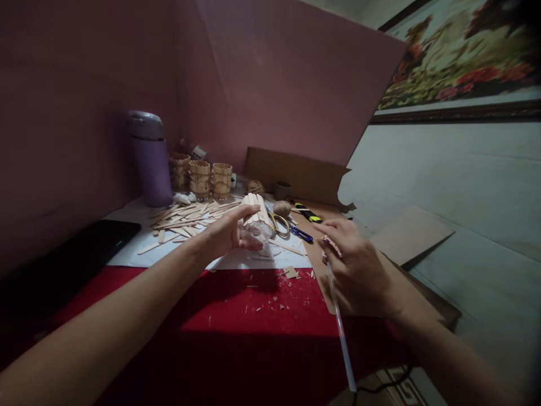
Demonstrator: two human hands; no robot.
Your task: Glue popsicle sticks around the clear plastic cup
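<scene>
My left hand (243, 228) is closed on a clear plastic cup (264, 232) with pale wooden sticks (255, 207) standing side by side along its wall. The thumb presses on the sticks and the fingers curl round the near side. Over the brown cardboard at the right, my right hand (353, 259) is slightly blurred, its fingers wrapped round a small purple and white object (329, 248). From that object a long translucent glue stick (341, 332) points down toward the table's front edge. Scissors (279, 224) lie just right of the cup.
Loose wooden sticks (186, 217) cover the white paper. Behind them stand several wooden-sided cups (199, 179) and a purple bottle (151, 160). A yellow-black cutter (307, 213), a blue tool (301, 234) and twine (255, 188) lie farther right. Wood scraps (291, 272) dot the red cloth (211, 321).
</scene>
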